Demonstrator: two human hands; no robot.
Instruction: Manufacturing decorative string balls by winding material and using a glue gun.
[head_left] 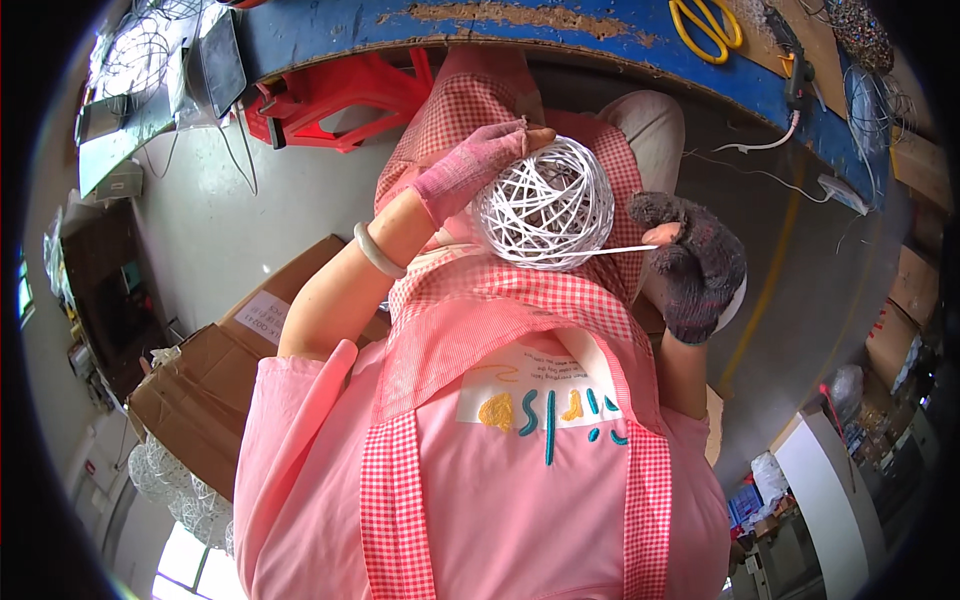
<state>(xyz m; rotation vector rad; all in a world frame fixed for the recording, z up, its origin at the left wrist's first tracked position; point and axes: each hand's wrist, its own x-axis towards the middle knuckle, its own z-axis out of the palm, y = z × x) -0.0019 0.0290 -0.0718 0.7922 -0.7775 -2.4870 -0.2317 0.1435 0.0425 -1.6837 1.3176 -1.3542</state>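
Nearest is a pink-and-white checked apron worn over a pink shirt. Beyond the chest, above the lap, is a white openwork ball of crisscrossed strands. The left hand, in a pink fingerless glove, has its grip clasped on the ball's upper left side, some fingers hidden behind it. The right hand, in a dark grey glove, stands apart from the ball at its right, its grip pinched together on a white strand drawn straight out from the ball's lower edge. To the left, beside the person, is a brown cardboard box. Farther off, a red plastic stool stands by the blue desk, which carries yellow-handled scissors near its right end.
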